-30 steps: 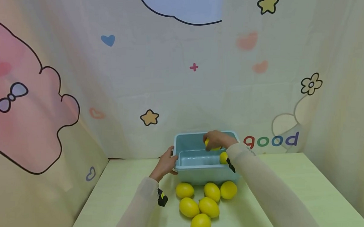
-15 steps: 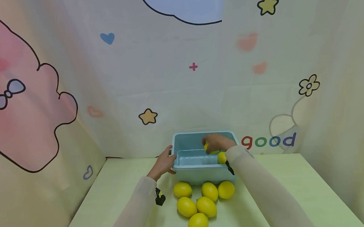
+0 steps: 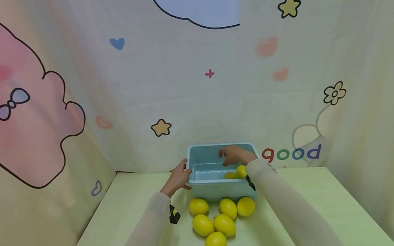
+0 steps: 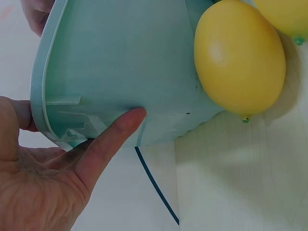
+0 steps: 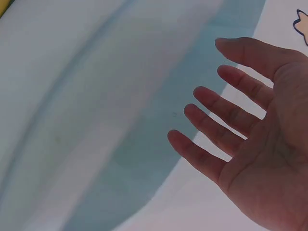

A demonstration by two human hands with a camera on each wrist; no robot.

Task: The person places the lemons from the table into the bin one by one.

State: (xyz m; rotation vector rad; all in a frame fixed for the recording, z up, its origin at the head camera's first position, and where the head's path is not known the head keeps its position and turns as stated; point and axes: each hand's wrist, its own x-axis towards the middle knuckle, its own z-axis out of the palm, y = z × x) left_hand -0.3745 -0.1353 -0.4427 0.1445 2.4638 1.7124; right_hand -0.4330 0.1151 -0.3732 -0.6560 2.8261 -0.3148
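A light blue bin (image 3: 222, 191) stood on the pale green tabletop (image 3: 132, 211), close to the cloth wall (image 3: 136, 81). The person's left hand (image 3: 177, 176) gripped the left end of the bin. In the left wrist view, one long finger pressed flat on the outside, and the hand wrapped around the rim.

The right hand (image 3: 233, 155) was at the open top of the bin. It may have dipped a little way inside, but that was hard to tell. Its fingers were loose and spread apart, with the palm bare in the right wrist view.

Two yellow lemons were in the bin, both near its right end. The right lemon (image 3: 242, 171) sat just beside the low lemon (image 3: 231, 175), and the bin's front edge hid part of them.

Six more lemons lay on the tabletop in front of the bin. Closest to it were the left back lemon (image 3: 198, 206), the middle back lemon (image 3: 228, 208) and the right back lemon (image 3: 246, 206). Next came two side by side, and the front lemon (image 3: 215, 243) was nearest to the person.

The cloth wall had stars, hearts and the word "good" (image 3: 292, 152) on it.
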